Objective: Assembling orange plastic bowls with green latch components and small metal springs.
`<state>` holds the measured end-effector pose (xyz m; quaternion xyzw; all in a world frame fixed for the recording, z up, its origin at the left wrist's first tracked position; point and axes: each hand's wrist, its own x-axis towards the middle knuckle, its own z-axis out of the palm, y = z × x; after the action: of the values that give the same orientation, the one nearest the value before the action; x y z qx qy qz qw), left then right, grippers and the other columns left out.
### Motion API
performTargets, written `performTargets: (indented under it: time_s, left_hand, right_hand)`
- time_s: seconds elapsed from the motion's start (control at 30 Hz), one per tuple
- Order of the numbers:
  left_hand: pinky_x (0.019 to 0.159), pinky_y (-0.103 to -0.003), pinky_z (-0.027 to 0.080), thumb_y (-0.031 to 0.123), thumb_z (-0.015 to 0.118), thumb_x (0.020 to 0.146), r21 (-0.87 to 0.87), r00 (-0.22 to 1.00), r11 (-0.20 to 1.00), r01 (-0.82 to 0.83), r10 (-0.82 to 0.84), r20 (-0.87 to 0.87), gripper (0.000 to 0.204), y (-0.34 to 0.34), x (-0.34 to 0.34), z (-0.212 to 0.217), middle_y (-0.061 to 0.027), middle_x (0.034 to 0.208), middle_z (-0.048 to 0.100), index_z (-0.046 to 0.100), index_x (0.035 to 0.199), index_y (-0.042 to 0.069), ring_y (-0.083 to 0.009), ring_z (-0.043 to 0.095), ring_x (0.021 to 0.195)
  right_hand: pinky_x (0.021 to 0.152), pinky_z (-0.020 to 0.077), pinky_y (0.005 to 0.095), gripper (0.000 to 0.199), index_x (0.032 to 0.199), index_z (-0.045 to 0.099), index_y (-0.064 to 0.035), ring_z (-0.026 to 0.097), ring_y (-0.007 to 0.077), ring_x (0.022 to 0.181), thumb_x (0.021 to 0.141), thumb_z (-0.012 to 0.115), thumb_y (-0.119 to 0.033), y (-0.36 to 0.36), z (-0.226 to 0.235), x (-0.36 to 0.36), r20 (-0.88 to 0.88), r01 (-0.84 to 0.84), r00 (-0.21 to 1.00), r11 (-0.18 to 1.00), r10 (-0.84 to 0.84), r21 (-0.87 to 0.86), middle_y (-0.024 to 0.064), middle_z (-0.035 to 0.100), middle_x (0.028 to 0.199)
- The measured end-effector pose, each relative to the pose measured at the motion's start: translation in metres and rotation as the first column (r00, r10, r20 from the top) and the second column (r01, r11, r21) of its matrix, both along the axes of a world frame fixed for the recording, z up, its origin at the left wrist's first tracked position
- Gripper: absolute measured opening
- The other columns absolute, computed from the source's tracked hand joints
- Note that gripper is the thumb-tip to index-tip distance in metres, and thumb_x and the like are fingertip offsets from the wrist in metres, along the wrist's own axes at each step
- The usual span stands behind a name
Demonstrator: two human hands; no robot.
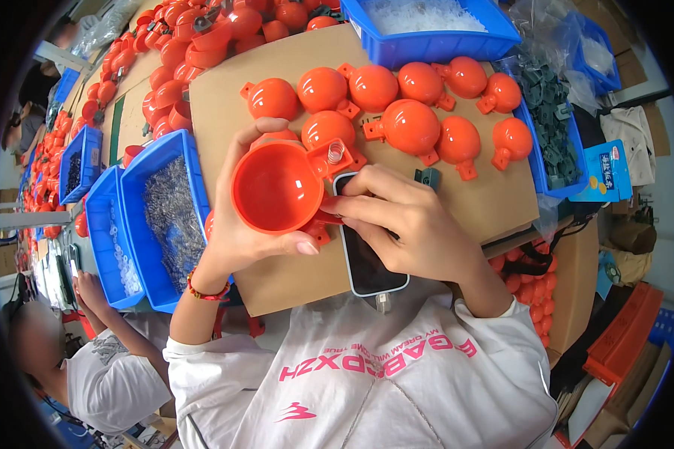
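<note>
My left hand [236, 224] is wrapped round an orange-red plastic cup [271, 187], its hollow side facing up. On the bracket at the cup's right side stands a small metal coil spring [336, 153]. Close beside that bracket my right hand [397, 217] has its fingers pinched together at a red edge. Whatever lies between those fingertips is mostly covered. Under the right hand rests a dark-screened phone [376, 262] in a pale case. A dark green plastic clip [427, 177] sits just beyond the right knuckles.
Several orange-red domes [410, 127] lie on the cardboard [472, 209]. Blue bins hold metal springs [174, 213], small white rings [126, 269], dark green clips [550, 127] and clear bits [427, 16]. More red shells [202, 45] are heaped far left. Another person [108, 367] works at left.
</note>
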<state>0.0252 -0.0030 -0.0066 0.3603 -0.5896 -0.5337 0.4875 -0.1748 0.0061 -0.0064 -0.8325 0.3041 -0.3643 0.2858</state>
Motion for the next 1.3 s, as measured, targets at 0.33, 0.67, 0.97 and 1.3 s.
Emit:
performTargets:
  time_s: [0.33, 0.67, 0.97, 1.3]
  left_hand:
    - [0.087, -0.030, 0.042, 0.031, 0.087, 0.047, 0.028, 1.000, 0.999, -0.029, 0.029, 0.011, 0.101, -0.002, 0.006, 0.000, -0.0074, 0.109, 0.049, 0.028, 0.124, 0.004, -0.0162, 0.051, 0.101]
    - [0.087, -0.030, 0.041, 0.034, 0.087, 0.047, 0.019, 0.999, 0.999, -0.045, 0.044, 0.012, 0.102, 0.000, 0.004, 0.000, -0.0070, 0.108, 0.049, 0.027, 0.124, 0.007, -0.0163, 0.051, 0.100]
    - [0.088, -0.030, 0.040, 0.030, 0.084, 0.051, -0.038, 0.998, 0.998, -0.049, 0.050, 0.028, 0.093, 0.003, 0.005, 0.000, -0.0066, 0.104, 0.050, 0.030, 0.123, 0.007, -0.0161, 0.050, 0.100]
    - [0.089, -0.029, 0.038, 0.028, 0.082, 0.053, -0.145, 0.999, 0.989, -0.007, 0.014, 0.044, 0.076, 0.006, 0.003, 0.006, -0.0070, 0.106, 0.049, 0.041, 0.113, 0.004, -0.0161, 0.048, 0.102]
  right_hand:
    - [0.062, 0.0432, 0.0294, 0.033, 0.106, 0.060, -0.0077, 0.052, 0.0201, 0.066, 0.075, 0.056, 0.002, -0.010, 0.008, -0.023, 0.141, -0.080, 0.989, 0.978, 0.052, 0.195, 0.0072, 0.053, 0.073]
    - [0.042, 0.0396, 0.0301, 0.007, 0.079, 0.062, -0.0111, 0.051, 0.0170, 0.054, 0.073, 0.061, -0.008, 0.076, 0.043, -0.017, 0.335, -0.547, 0.751, 0.820, 0.569, -0.168, 0.0035, 0.059, 0.074]
    - [0.053, 0.0456, 0.0238, 0.012, 0.084, 0.063, -0.0074, 0.056, 0.0160, 0.064, 0.080, 0.052, -0.006, 0.081, 0.046, -0.031, 0.396, -0.695, 0.586, 0.689, 0.707, -0.204, 0.0096, 0.060, 0.088]
    - [0.066, 0.0422, 0.0281, 0.036, 0.112, 0.056, -0.0065, 0.050, 0.0152, 0.068, 0.079, 0.062, -0.018, 0.034, -0.024, -0.059, -0.080, 0.596, 0.797, 0.758, -0.599, 0.265, 0.0085, 0.056, 0.086]
